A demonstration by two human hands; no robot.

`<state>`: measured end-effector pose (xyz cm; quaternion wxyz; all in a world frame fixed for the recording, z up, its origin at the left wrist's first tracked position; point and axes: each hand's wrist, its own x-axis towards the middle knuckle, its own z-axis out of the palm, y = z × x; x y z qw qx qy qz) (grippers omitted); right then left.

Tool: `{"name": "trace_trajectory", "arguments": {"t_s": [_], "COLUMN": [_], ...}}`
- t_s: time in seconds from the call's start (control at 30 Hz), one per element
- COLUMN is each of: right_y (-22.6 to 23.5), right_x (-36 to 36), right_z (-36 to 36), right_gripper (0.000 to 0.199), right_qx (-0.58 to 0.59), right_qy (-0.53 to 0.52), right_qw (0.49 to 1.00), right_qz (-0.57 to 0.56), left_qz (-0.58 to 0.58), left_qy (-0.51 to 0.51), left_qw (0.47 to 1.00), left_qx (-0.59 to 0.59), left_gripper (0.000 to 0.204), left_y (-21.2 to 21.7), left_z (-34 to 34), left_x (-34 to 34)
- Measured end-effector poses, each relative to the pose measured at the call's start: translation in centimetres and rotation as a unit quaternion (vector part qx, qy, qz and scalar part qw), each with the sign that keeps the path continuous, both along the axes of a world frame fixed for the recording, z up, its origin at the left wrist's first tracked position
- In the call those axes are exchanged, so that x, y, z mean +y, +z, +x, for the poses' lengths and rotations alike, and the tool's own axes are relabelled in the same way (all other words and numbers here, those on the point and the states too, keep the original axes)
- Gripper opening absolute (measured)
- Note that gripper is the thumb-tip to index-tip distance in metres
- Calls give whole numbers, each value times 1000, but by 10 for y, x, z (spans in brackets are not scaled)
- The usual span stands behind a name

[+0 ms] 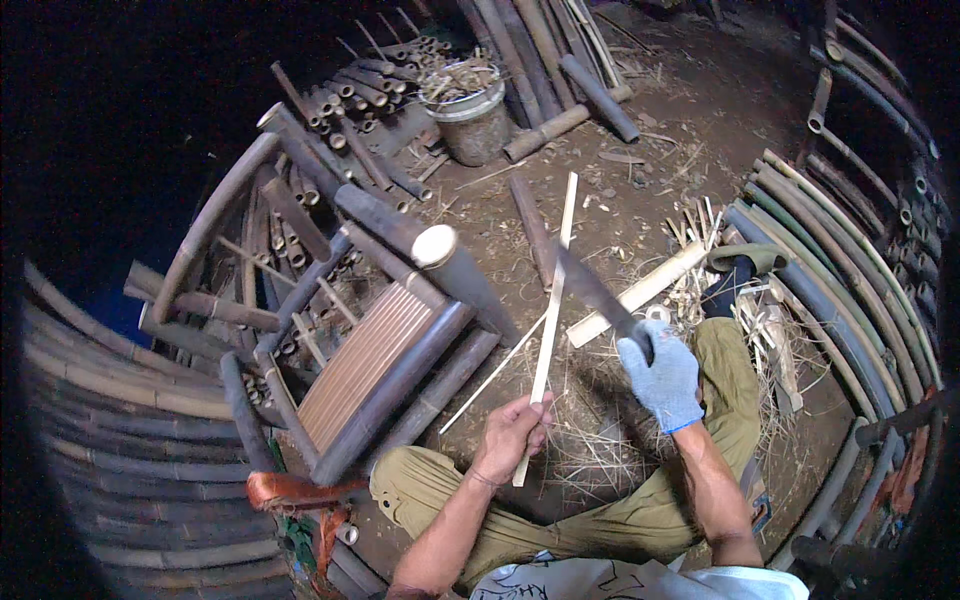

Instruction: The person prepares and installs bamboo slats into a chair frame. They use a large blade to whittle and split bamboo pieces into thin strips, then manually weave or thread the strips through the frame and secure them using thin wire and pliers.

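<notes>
My bare left hand (512, 440) is closed around the lower part of a long pale bamboo strip (566, 225), which slants up and away over the ground. In my right hand (662, 380), in a blue-grey work glove, is a large knife (598, 292) with a broad dark blade, slightly blurred. Its blade reaches up and left to the strip, and seems to meet it about halfway along. Whether it cuts in cannot be made out. A thinner strip (490, 375) lies left of the held one, and a wide split bamboo piece (650, 285) rests beyond my right hand.
At left stands a bamboo frame with a slatted panel (368, 365), beside an upright thick bamboo post (465, 280). A bucket of shavings (470, 125) sits far back. Bamboo poles (830, 250) are stacked at right. Thin shavings (595, 455) litter the ground between my legs.
</notes>
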<state>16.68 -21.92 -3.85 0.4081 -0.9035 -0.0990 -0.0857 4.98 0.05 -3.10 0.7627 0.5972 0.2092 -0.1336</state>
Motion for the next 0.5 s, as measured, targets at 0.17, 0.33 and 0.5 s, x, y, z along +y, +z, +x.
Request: {"name": "trace_trajectory", "arguments": {"t_s": [0.17,0.33,0.5], "right_y": [20,12,7], "right_x": [27,32,11], "right_z": [-53,-77,-46], "right_gripper": [49,52,51], "right_qx": [-78,-56,-46], "right_qy": [168,145,70], "right_qw": [979,982,986], "right_qz": [-88,-104,-142], "left_qz": [130,239,265], "left_qy": [32,12,3], "left_qw": [989,963,951], "left_qx": [-65,-122,-158], "left_gripper": [29,27,26], "left_y": [18,15,13], "left_z": [-40,-64,-96], "left_x": [-5,-15,-30]}}
